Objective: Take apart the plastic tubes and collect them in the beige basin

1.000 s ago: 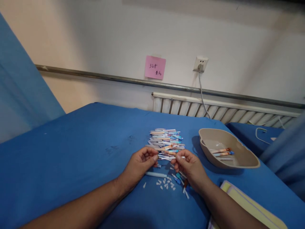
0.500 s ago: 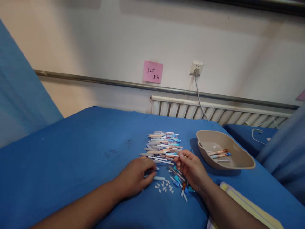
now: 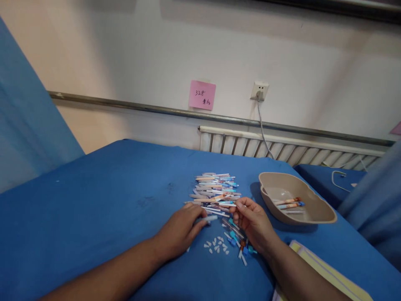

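The left hand (image 3: 180,232) is lying palm down on the blue surface (image 3: 109,200), its fingertips closing on a white tube (image 3: 210,218) that is poking out just beyond them, toward the right hand. The right hand (image 3: 253,221) is sitting close beside it, fingers curled, thumb and forefinger pinching a thin stick (image 3: 228,204) at the near edge of the pile (image 3: 216,188) of coloured tubes. That pile is lying just beyond both hands. Small white caps (image 3: 217,246) are lying scattered between the wrists, with blue-tipped pieces (image 3: 233,236) under the right palm. To the right, well apart from the pile, a beige tray (image 3: 326,215) is holding a few capped tubes (image 3: 290,202).
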Tool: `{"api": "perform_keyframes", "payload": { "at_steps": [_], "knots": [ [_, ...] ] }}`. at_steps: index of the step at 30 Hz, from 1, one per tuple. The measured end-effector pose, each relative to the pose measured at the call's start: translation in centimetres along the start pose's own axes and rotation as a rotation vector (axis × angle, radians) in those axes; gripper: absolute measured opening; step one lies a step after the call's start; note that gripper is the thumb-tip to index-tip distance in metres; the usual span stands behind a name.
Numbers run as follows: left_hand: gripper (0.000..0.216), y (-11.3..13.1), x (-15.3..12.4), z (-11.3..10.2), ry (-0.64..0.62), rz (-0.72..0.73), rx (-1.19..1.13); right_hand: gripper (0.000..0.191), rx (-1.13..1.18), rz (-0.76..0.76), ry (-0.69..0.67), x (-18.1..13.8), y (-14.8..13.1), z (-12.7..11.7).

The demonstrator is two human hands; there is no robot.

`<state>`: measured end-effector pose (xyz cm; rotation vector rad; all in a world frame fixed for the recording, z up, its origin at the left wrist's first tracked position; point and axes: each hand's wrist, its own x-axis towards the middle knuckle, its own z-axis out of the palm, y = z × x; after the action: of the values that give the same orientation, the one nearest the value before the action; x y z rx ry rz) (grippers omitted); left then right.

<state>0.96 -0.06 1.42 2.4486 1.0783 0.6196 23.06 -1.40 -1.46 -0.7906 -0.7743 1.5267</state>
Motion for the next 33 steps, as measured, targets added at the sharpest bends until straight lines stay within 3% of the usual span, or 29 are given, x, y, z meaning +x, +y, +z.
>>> {"api": "perform_keyframes", "payload": {
  "at_steps": [5, 14, 20, 22, 27, 33],
  "knots": [
    [0.019, -0.4, 0.3, 0.0, 0.119, -0.105, -0.124, 0.022, 0.004, -0.021, 0.004, 0.1, -0.1, -0.1],
    [0.022, -0.2, 0.3, 0.0, 0.167, -0.124, -0.24, 0.022, -0.033, -0.057, 0.001, 0.1, 0.0, -0.2],
    [0.023, 0.0, 0.9, 0.4, 0.291, -0.273, -0.65, 0.021, -0.025, -0.054, -0.005, 0.1, 0.2, -0.2],
    [0.024, 0.5, 0.7, 0.5, 0.272, -0.279, -0.713, 0.02, -0.022, -0.045, -0.01, 0.0, 0.3, 0.0],
    [0.029, 1.7, 0.2, 0.7, 0.238, -0.328, -0.73, 0.019, -0.023, -0.025, -0.036, -0.4, 0.3, 0.5],
    [0.02, 2.0, 0.3, 0.7, 0.325, -0.414, -0.659, 0.018, -0.035, -0.005, -0.082, -0.7, 0.3, 0.5]
  ]
}}
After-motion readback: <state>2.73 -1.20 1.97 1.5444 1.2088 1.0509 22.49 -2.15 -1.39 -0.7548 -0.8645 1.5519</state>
